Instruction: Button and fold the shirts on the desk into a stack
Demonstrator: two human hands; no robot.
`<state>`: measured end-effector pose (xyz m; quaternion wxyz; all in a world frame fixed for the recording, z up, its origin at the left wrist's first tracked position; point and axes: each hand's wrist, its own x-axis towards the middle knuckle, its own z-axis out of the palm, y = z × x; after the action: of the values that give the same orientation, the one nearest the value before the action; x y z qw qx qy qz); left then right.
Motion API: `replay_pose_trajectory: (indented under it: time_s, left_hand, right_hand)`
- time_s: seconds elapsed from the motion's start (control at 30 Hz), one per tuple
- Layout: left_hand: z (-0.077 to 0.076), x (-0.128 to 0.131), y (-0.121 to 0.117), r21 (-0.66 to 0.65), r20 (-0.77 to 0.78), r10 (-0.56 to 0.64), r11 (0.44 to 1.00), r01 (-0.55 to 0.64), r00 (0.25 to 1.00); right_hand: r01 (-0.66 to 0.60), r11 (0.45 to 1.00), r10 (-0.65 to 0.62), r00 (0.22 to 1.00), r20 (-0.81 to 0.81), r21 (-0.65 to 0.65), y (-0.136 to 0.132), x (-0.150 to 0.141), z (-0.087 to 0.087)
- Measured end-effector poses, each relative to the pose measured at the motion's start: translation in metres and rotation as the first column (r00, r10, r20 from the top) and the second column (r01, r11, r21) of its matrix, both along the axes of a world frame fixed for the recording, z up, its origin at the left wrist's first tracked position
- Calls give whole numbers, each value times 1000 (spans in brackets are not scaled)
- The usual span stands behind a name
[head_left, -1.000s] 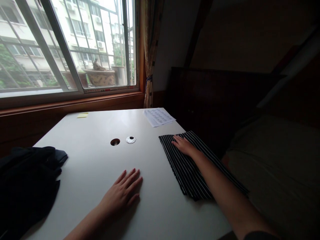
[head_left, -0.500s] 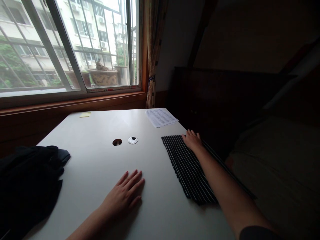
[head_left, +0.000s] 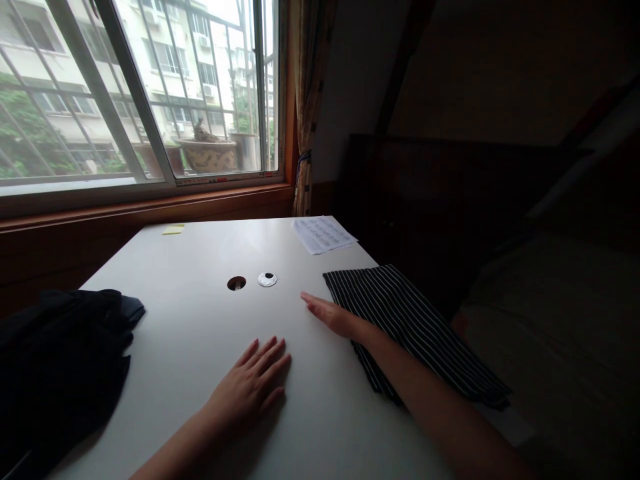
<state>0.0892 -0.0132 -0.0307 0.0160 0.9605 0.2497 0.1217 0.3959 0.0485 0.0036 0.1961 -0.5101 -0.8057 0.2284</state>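
Nearest my camera, my left hand (head_left: 245,387) rests palm-down on the white table (head_left: 200,320), fingers a little spread, pinching nothing. To its left, a dark cloth (head_left: 65,360) lies bunched and unflattened. My right hand (head_left: 333,319) is at the left edge of the striped cloth (head_left: 400,300), fingers pressed together and holding nothing; I can't tell whether it touches fabric. That striped piece lies along the table's right side, under my forearm. I judge its spreading out mostly done, with slight ripples left to smooth; no fold is plain to me. Beyond are an open round hole (head_left: 237,283) and a silver ring (head_left: 263,282), then a yellow slip (head_left: 173,229) and printed papers (head_left: 323,235) at the far edge. My count: two hands, one striped cloth, one dark heap (its number of pieces unclear), one open hole, one ring, one slip, the overlapping sheets uncertain, and one curtain (head_left: 304,133) by one window.
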Motion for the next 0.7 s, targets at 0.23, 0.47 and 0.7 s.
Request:
replay_pose_trajectory:
  time_s: [0.23,0.47,0.7]
  left_hand:
    - [-4,0,0,27,33,-3,1000,3,999]
    - [-3,0,1,4,-20,-1,1000,1,1000]
    - [-3,-1,1,-29,-29,3,1000,-4,1000]
  right_hand:
    - [236,932,-261,964,56,276,-51,52,13]
    - [267,930,-340,885,317,253,-121,79,-34]
    - [273,913,-376,853,362,304,-171,68,-45]
